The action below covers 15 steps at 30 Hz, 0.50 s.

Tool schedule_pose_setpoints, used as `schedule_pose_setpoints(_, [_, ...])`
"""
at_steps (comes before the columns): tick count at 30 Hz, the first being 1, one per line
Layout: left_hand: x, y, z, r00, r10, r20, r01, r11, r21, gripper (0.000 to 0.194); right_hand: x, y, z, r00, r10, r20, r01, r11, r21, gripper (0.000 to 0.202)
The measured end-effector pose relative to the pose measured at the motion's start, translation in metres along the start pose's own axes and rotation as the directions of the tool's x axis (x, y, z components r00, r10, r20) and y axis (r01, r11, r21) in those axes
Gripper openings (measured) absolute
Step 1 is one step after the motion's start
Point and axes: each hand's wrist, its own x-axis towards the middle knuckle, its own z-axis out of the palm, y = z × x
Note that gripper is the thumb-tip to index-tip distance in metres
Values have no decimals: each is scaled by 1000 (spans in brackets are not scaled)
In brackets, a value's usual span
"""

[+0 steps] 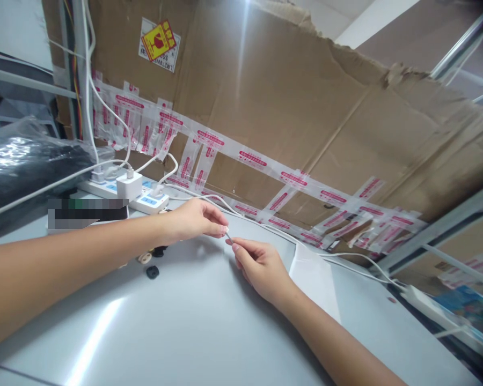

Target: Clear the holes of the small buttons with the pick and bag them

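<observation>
My left hand pinches a tiny white piece between thumb and fingertips, above the grey table. Close beside it on the right, my right hand is closed on a thin grey rod, whose tip meets the white piece. What the piece is cannot be made out. Below my left wrist lie a round black part and a small beige part, with another black part partly hidden by the forearm.
A white power strip with a white adapter and cables stands at the back left. Black plastic-wrapped goods lie far left. A taped cardboard sheet rises behind the table. White paper lies right of my right hand.
</observation>
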Motion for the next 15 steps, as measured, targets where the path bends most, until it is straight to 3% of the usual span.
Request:
schedule_pose_setpoints(4, [1, -4, 7, 997, 68, -38, -69, 998, -1, 16, -4, -3, 1, 978, -208, -29, 190, 934, -304, 32])
schedule_pose_setpoints(7, [4, -7, 11, 995, 75, -72, -75, 997, 4, 13, -8, -7, 1, 959, -284, 7, 252, 839, -483, 35])
schedule_pose_setpoints(15, [3, -12, 20, 989, 91, -119, -83, 994, 71, 12, -14, -10, 1, 970, -234, 66, 194, 578, -793, 43])
